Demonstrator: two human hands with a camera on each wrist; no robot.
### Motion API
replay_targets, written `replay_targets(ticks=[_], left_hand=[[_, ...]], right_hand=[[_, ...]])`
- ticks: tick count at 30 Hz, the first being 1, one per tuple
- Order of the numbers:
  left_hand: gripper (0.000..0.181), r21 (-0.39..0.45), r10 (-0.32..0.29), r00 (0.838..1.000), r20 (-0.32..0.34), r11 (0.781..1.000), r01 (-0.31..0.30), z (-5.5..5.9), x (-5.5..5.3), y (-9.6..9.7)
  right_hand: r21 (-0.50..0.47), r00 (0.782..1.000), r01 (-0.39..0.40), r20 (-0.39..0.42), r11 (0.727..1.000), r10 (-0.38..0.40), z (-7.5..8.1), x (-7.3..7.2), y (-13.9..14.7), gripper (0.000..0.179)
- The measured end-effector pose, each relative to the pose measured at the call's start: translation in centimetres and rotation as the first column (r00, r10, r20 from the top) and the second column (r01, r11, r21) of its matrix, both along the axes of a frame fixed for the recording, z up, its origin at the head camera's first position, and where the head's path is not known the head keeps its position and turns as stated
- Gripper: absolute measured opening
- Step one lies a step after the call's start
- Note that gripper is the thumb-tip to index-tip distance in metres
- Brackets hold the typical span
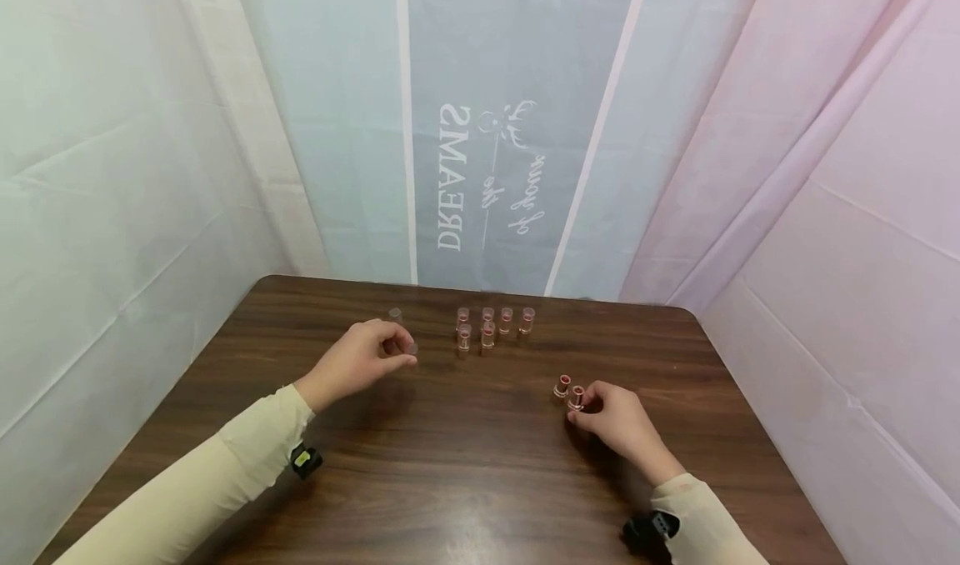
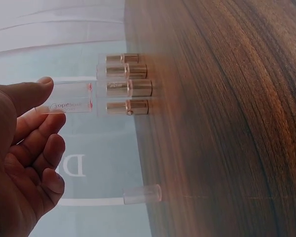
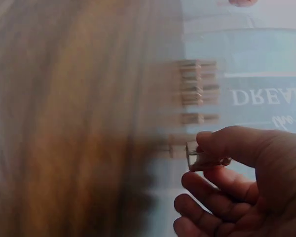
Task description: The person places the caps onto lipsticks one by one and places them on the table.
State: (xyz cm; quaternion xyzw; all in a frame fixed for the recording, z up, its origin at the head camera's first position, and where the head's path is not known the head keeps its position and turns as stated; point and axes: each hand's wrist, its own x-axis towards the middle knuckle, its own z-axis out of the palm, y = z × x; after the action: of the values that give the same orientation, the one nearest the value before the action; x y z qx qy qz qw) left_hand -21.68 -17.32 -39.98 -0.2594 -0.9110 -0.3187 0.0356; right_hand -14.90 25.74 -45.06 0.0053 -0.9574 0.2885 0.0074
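Note:
My left hand [image 1: 358, 358] pinches a clear cylindrical cap [image 2: 74, 98] between thumb and fingertips, raised above the table. Small lettering and red marks show on the cap. On the right, my right hand [image 1: 621, 419] pinches an uncapped metallic lipstick tube [image 3: 200, 159] with a red top. Another uncapped lipstick tube [image 1: 562, 387] stands just to the left of it. Beyond my left fingers, a second clear cap [image 1: 395, 315] stands on the table.
Several lipstick tubes with clear caps [image 1: 488, 337] stand upright in two rows near the far middle of the brown wooden table [image 1: 450, 465]. Behind the table hangs a blue-grey cloth [image 1: 510, 48] with white lettering. Pale cloth walls [image 1: 862, 298] flank both sides.

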Motion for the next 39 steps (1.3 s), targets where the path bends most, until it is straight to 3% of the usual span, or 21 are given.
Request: replay_targets(ticks=[6,11,16,20,29,39], left_hand=[[0.014,0.004,-0.003,1.000,-0.010,1.000,0.003,0.4,0.5,-0.1],[0.014,0.023,-0.001,1.000,-0.013,1.000,0.002,0.7,1.0,-0.3],[0.014,0.038,-0.006,1.000,0.008,0.999,0.006,0.7,1.5,-0.5],[0.013,0.053,-0.018,1.000,0.025,0.998,0.017,0.7,1.8,-0.4],[0.012,0.045,-0.028,1.000,0.001,0.999,0.027,0.1,2.2,-0.1],[0.014,0.036,-0.038,0.999,-0.037,0.999,0.039,0.1,2.7,0.4]], right_hand=[[-0.037,0.994,-0.016,-0.107,0.999,0.012,2.7,0.0,1.6,0.021],[-0.154,0.978,-0.043,-0.206,0.987,0.011,4.7,-0.9,0.9,0.021],[-0.305,0.966,-0.104,-0.258,0.947,0.023,4.9,-1.6,-1.8,0.022],[-0.361,0.961,-0.143,-0.275,0.922,0.041,5.1,-1.9,-4.3,0.023],[-0.380,0.940,-0.280,-0.296,0.882,0.170,5.9,-1.9,-9.4,0.023],[-0.387,0.928,-0.326,-0.308,0.863,0.212,4.9,-1.7,-11.9,0.020]])
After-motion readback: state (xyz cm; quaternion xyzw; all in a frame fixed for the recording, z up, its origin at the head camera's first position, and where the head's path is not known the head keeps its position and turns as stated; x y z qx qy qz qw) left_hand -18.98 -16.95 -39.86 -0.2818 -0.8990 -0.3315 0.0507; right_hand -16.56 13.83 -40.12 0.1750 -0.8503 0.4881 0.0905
